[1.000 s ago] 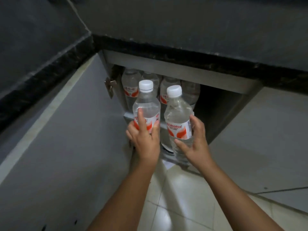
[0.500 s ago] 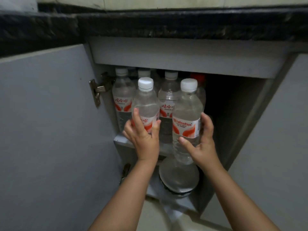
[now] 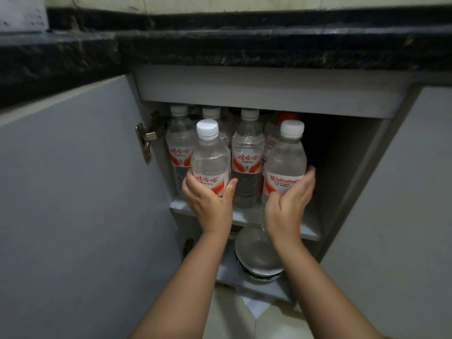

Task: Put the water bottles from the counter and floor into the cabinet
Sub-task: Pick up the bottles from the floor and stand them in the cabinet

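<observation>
My left hand (image 3: 209, 200) grips a clear water bottle (image 3: 210, 159) with a white cap and a red-and-white label, held upright at the front left of the cabinet shelf (image 3: 241, 217). A second such bottle (image 3: 286, 165) stands upright in the grip of my right hand (image 3: 287, 204), at the shelf's front right. Both bottles are at the mouth of the open cabinet. Behind them several more water bottles (image 3: 247, 162) stand in a row on the shelf. One at the back right has a red cap (image 3: 287, 116).
The left cabinet door (image 3: 73, 192) stands open with a metal hinge (image 3: 146, 139). A dark stone counter edge (image 3: 244, 47) runs above. Below the shelf sits a round metal lid or pot (image 3: 258, 255). The right side of the shelf is dark. Pale floor tiles (image 3: 232, 321) lie underneath.
Both hands have carried their bottles up and forward to the shelf. The view has tilted up toward the cabinet front.
</observation>
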Motion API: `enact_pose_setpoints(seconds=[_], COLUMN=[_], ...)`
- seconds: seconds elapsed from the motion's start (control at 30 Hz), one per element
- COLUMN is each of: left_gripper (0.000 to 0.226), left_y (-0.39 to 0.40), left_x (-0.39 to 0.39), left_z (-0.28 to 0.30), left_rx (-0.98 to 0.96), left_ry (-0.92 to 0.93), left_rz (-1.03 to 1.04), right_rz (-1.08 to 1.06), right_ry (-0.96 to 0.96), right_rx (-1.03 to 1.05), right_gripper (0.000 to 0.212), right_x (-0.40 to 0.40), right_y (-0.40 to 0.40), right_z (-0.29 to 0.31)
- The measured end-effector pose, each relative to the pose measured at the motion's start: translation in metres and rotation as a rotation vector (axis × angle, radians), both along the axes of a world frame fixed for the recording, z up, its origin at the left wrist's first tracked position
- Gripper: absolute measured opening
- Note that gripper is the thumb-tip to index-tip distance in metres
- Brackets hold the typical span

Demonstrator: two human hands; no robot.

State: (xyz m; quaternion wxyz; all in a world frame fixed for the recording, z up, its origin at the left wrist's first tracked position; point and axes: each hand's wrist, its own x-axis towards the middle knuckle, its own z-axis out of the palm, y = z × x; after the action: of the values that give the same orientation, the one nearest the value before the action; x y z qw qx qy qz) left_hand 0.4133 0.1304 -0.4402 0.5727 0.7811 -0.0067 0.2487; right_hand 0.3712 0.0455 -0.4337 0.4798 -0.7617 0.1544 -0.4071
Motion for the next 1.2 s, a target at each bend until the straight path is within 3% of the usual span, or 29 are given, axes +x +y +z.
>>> enact_pose_setpoints(seconds=[0.1,0.2,0.33,0.5,0.6,0.83,0.93,1.07,1.2], left_gripper=[0.120,0.115,0.079,0.079,0.071,0.074,0.078,0.080,0.076], left_y=[0.005,0.011,0.018,0.022,0.019,0.013,0.017,0.025,0.036], left_x=[-0.005,-0.005,-0.004,-0.008,-0.009,-0.002,0.000,-0.002,-0.016], left_z=[0.001,-0.003,-0.007,-0.005,0.000,0.004,-0.001,-0.005,-0.006], left_rx=[0.016,0.033,0.011,0.006,0.020,0.102,0.109,0.087,0.037], left_ry=[-0.059,-0.081,-0.058,-0.053,-0.049,-0.006,-0.002,0.028,-0.001], left_rz=[-0.053,-0.100,-0.144,-0.128,-0.106,-0.119,-0.163,-0.191,-0.136], right_rz=[-0.125,-0.183,0.037,0.326,0.173,-0.084,-0.178,-0.052,0.249], right_ry=[0.045,0.072,0.060,0.150,0.121,0.203,0.204,0.159,0.135], right_rx=[-0.001,-0.026,0.110,0.043,-0.177,-0.191,-0.233,-0.166,-0.195], right_gripper=[0.085,0.094,0.085,0.059,0.054,0.101,0.099,0.094,0.085], right_x=[0.004,0.004,-0.008,-0.021,-0.025,-0.011,-0.008,-0.012,-0.018], right_y=[0.004,-0.003,-0.027,-0.058,-0.054,0.000,-0.004,-0.016,-0.014], right_z=[0.002,0.000,-0.005,0.009,0.013,0.008,0.009,0.009,0.015])
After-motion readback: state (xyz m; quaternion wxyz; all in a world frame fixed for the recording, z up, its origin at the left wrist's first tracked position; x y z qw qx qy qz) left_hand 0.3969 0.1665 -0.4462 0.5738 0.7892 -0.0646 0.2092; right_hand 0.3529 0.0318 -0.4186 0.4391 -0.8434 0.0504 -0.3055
